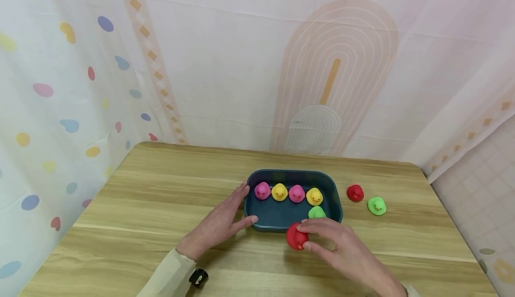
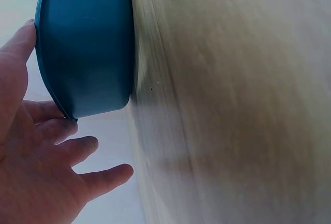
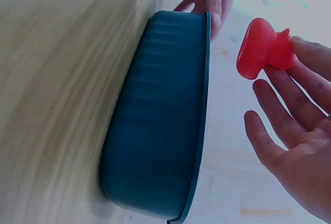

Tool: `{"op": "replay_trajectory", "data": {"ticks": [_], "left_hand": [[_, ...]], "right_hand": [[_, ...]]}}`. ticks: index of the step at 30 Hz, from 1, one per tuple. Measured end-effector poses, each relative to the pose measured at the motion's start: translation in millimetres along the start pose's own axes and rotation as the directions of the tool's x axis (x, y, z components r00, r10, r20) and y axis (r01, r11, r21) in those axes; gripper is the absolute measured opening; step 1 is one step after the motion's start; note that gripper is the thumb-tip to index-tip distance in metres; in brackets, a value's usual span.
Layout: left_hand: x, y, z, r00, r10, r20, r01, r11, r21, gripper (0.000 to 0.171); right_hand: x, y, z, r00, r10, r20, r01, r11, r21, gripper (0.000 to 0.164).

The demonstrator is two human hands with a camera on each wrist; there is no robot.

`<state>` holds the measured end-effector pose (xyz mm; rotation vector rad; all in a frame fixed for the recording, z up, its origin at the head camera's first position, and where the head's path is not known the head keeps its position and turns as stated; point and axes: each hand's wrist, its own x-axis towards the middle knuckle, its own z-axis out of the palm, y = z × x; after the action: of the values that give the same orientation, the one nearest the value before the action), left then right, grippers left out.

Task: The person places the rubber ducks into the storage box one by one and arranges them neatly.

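Observation:
My right hand (image 1: 346,248) pinches a red rubber duck (image 1: 296,237) between thumb and fingers, just over the near rim of a dark teal plastic tub (image 1: 273,229). In the right wrist view the duck (image 3: 258,48) is lifted above the rim, its remaining fingers spread loosely. The left hand (image 1: 219,223) rests at the tub's left end, with thumb and fingertips touching the rim and the fingers fairly straight. Inside the tub, pink and yellow ducks alternate in a row along the back, among them a pink duck (image 1: 262,191). A green duck (image 1: 316,212) sits in front of them, partly hidden by my right hand.
Right of the tub, another red duck (image 1: 355,193) and a green duck (image 1: 377,206) stand on the wooden table (image 1: 169,190). A patterned curtain (image 1: 225,73) hangs behind the table and along its left side. A black band (image 1: 198,278) is at the left wrist.

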<state>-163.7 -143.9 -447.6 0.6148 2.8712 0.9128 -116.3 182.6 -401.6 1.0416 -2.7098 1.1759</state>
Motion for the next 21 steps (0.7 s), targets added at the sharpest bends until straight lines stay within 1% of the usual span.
{"op": "replay_trajectory", "data": {"ticks": [4, 8, 11, 18, 21], "left_hand": [[-0.5, 0.0, -1.3, 1.000, 0.008, 0.001, -0.008, 1.000, 0.003, 0.087], [0.0, 0.7, -2.0, 1.000, 0.010, -0.004, -0.009, 1.000, 0.016, 0.087], [0.6, 1.5, -2.4, 1.000, 0.013, -0.008, -0.013, 1.000, 0.023, 0.087], [-0.6, 1.8, -1.9, 1.000, -0.001, 0.000, 0.001, 1.000, 0.026, 0.087], [-1.7, 1.8, -1.5, 1.000, -0.008, 0.002, 0.008, 1.000, 0.024, 0.087]], "right_hand": [[4, -1, -3, 0.999, -0.003, -0.035, 0.003, 1.000, -0.002, 0.029], [8, 3, -4, 0.996, -0.019, -0.093, 0.016, 0.999, -0.029, 0.029], [11, 6, -5, 0.992, -0.010, -0.126, 0.004, 0.999, -0.045, 0.029], [18, 14, -7, 0.987, 0.026, -0.160, -0.039, 0.996, -0.080, 0.030], [21, 19, -6, 0.985, 0.028, -0.172, -0.044, 0.995, -0.086, 0.028]]}}
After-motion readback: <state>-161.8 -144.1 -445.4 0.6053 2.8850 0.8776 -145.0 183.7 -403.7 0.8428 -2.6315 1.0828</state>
